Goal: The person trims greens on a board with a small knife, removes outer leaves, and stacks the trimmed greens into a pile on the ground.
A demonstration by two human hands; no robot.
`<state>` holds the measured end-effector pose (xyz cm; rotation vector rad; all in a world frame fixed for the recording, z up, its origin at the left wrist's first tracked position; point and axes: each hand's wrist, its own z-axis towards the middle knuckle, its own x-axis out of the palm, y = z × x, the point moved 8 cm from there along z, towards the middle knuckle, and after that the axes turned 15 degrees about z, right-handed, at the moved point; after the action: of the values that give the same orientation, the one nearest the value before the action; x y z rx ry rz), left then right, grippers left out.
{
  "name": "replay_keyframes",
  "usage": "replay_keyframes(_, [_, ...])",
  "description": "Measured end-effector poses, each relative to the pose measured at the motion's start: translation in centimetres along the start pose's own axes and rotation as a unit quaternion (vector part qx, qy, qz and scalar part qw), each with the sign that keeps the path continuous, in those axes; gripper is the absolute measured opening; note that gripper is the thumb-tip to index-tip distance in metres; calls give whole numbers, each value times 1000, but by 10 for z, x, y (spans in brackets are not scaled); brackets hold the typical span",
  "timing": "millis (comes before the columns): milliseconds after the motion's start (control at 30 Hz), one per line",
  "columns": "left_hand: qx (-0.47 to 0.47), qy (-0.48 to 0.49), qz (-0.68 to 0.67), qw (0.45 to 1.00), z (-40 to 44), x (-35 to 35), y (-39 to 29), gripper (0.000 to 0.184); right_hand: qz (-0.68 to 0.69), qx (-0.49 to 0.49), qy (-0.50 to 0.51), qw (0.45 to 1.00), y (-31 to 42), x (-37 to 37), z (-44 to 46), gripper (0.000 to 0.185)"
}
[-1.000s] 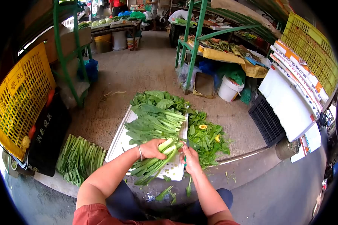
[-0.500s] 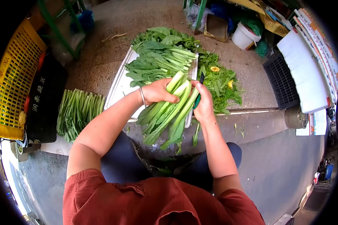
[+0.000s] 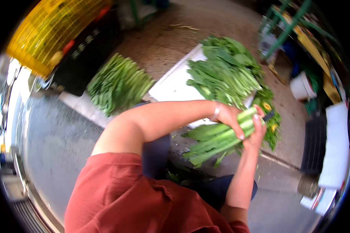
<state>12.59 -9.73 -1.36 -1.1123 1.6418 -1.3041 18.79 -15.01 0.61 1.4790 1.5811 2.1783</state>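
Leafy bunch clamped in two hands, lower right of centre
Left hand grips the ribbed, pale-green stalks from above, right hand closes round their thick ends, seemingly to keep them bundled and level; a dark blade juts beyond, its handle hidden; soft, crinkled greens lie on the smooth white board at upper centre, perhaps to keep them off the ground

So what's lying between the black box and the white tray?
A pile of green stalks lies between the black box and the white tray; the head view shows it.
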Motion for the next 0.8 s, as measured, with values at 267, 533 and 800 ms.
replay_keyframes(267, [-6, 42, -45, 998, 7, 7, 7, 71, 4, 53, 37, 998, 1, -3, -6, 38])
replay_keyframes(533, [18, -214, 330, 919, -12, -13, -24, 84, 60, -45, -110, 991, 14, -11, -2, 44])
replay_keyframes(800, [-80, -238, 396, 883, -71, -62, -41, 69, -54, -59, -24, 996, 21, -21, 5, 63])
